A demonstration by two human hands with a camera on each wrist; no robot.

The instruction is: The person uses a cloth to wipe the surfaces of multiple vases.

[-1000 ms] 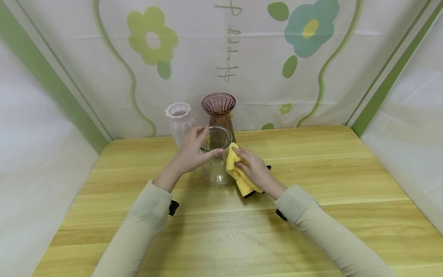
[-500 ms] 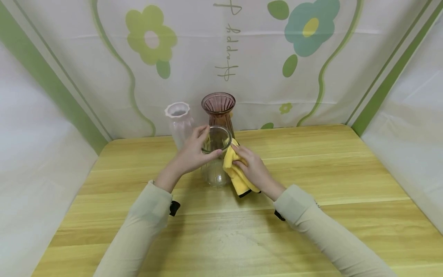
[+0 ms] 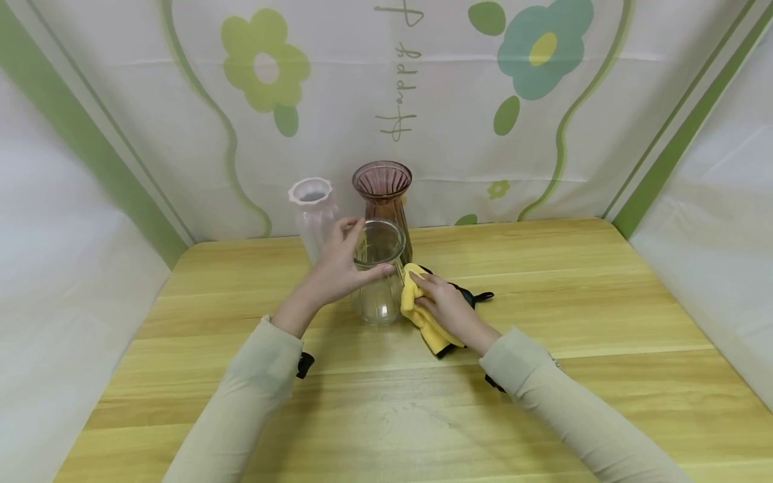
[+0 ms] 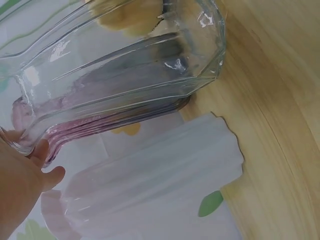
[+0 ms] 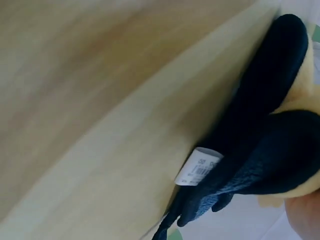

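A clear glass vase (image 3: 377, 307) stands upright on the wooden table. My left hand (image 3: 334, 270) grips it round the neck, thumb at the front, fingers on the left below the rim. In the left wrist view, this hand (image 4: 20, 182) is at the neck end of the vase (image 4: 130, 55). My right hand (image 3: 449, 310) pinches a yellow towel (image 3: 417, 312) close beside the vase's right side. The right wrist view shows the towel's dark back (image 5: 295, 150) and a white tag (image 5: 200, 166). Whether the towel touches the glass I cannot tell.
Behind the clear vase stands a purple ribbed glass vase (image 3: 382, 182). A pale pink-white vase (image 3: 315, 225) with a scalloped rim is behind my left hand. The table (image 3: 574, 282) ends at a flower-printed curtain (image 3: 447, 121), with white cloth sides.
My right hand and the towel have shifted left towards the vase, then back right and slightly down along its side. The left hand and the vases stay almost in place.
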